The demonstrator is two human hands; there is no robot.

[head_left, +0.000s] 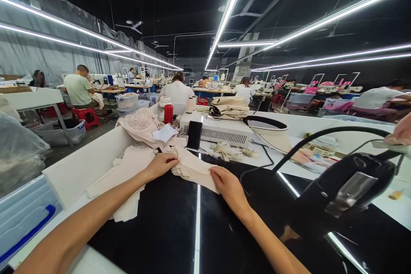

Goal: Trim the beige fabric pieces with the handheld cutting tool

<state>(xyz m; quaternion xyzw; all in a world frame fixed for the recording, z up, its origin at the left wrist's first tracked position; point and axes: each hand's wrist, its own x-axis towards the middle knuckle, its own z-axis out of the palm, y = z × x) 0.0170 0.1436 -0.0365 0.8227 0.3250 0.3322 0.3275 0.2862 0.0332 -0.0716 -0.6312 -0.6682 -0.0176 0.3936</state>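
Note:
Cream fabric pieces [192, 164] lie in a loose stack on the glossy black work surface [170, 227], between my two hands. My left hand [162, 165] pinches the left end of the stack, thumb against fingers. At the right end, my right hand [224, 182] has its fingers closed on the fabric edge, thumb hidden. More cream cut pieces [128, 175] spread out under and beyond my left forearm. Just past the stack, a black phone [194, 135] leans upright against a white slotted box [221, 130].
A black machine [353, 188] with a curved cable stands on the right, another person's hand [403, 130] beside it. Behind the fabric are a red bottle [168, 114], a thread cone [191, 104] and folded beige cloth [229, 107]. A low white wall [86, 171] edges the left side.

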